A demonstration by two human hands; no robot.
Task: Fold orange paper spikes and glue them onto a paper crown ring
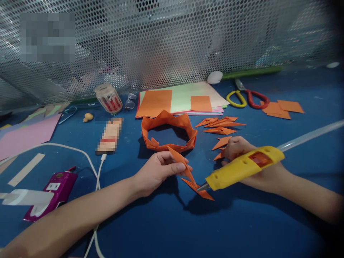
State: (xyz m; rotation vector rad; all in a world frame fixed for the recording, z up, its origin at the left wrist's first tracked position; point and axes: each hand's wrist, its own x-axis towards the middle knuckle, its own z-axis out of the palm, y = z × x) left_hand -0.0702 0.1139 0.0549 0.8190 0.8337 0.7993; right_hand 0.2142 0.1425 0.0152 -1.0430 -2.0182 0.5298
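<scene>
Between the thumb and fingers of my left hand (158,172) is a folded orange paper piece (180,159), pointed at its ends. A second folded piece (205,194) sits at its lower end; whether the two are joined I cannot tell. My right hand (239,157) is closed around a yellow hot glue gun (242,168) with a clear glue stick (311,136) in its back. The metal nozzle meets the lower paper piece. Behind my left hand stands an orange folded paper ring (169,132). Several pointed orange pieces (220,123) lie beyond my right hand.
Stacked coloured paper (185,86) lies at the back. Scissors (249,96) and orange squares (282,107) are at the right. A jar (109,98), glasses (130,101), a phone (110,136), a purple power strip (57,190) and white cables (91,165) occupy the left. Perforated metal (172,43) rises behind.
</scene>
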